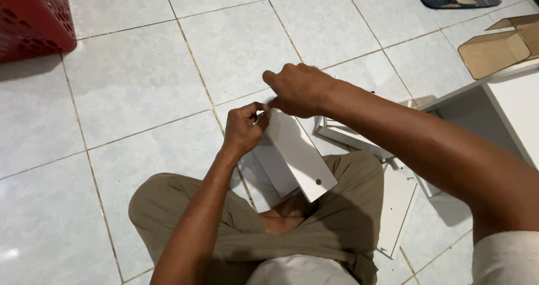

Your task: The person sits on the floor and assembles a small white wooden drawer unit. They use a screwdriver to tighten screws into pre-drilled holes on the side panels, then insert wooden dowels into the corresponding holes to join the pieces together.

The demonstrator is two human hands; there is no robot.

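seated cross-legged on pale floor tiles [140,77]. the flat white laminated board with a small drilled hole [300,156] rests tilted on the lap, long axis running from its top end at 11 o'clock down to the holed end at 5 o'clock. both hands meet at the top end: left hand [244,129] at 9 o'clock of that corner, fingers pinched on the edge; right hand [300,89] at 12 o'clock above it, fingertips closed down on the same corner, whether on something small i cannot tell. more white panels [359,136] lie at 3 o'clock.
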